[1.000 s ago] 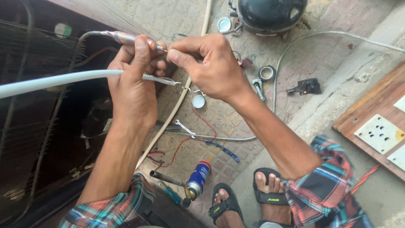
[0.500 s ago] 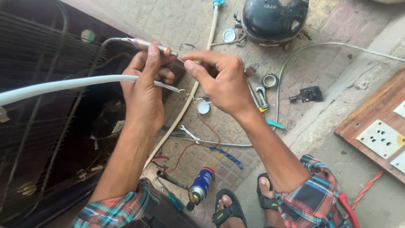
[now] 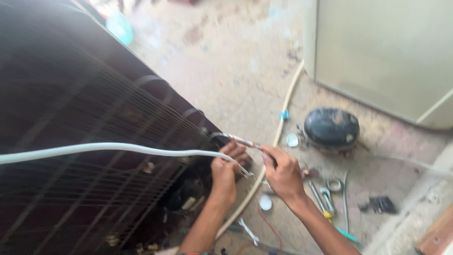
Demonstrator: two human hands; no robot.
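My left hand (image 3: pixel 224 174) grips the end of a long white tube (image 3: pixel 108 148) that runs in from the left across the dark back of a fridge. Just above its fingers, a short metal pipe with a copper tip (image 3: pixel 238 140) sticks out of the fridge's lower corner. My right hand (image 3: pixel 284 175) is close beside the left, with fingertips pinched on a thin metal tube (image 3: pixel 246 172) between the two hands. The view is blurred, so I cannot tell how the tubes join.
The fridge's black condenser grid (image 3: pixel 94 108) fills the left. A black compressor (image 3: pixel 331 127) sits on the concrete floor, and a white cabinet (image 3: pixel 387 52) stands behind. On the floor lie a cream hose (image 3: pixel 284 106), a spanner (image 3: pixel 247 230), pliers (image 3: pixel 324 197) and a small black part (image 3: pixel 382 204).
The view has tilted up and pulled back, so both hands now sit low in the frame. My legs and the blue can have dropped out of view. Both hands keep the same hold.
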